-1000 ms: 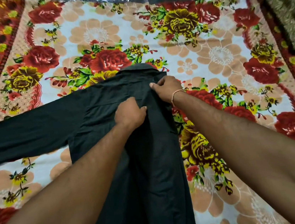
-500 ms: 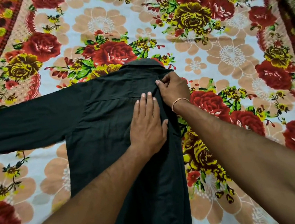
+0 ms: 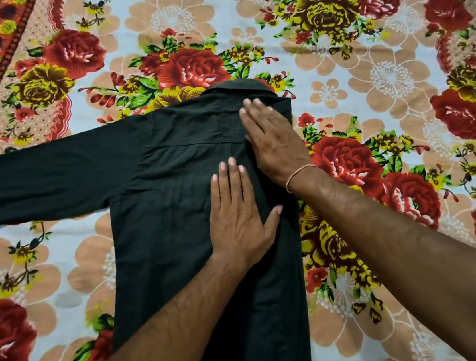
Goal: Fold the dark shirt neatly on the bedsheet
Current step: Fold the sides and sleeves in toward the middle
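Dark, almost black cotton-like cloth fills the middle of the view: a dark shirt lying flat, back side up, on a flowered bedsheet printed with red roses, yellow blooms and peach petals on a pale ground. Nearest the viewer, two bare forearms reach forward from the bottom edge. The left hand rests palm down on the shirt's body, fingers straight and close together, thumb spread out to the right, gripping nothing. Under that thumb and to its right runs the shirt's right side, folded inward so that its edge makes a straight line down toward the viewer. Just beyond the left fingertips and slightly to their right, the right hand also lies flat on the cloth, fingers extended and holding nothing, a thin thread bracelet around its wrist. The right fingertips point up and left toward the collar, which lies just past them at the shirt's far end. Well to the left of both hands, one long sleeve stretches straight out across the sheet to the left edge of the view.
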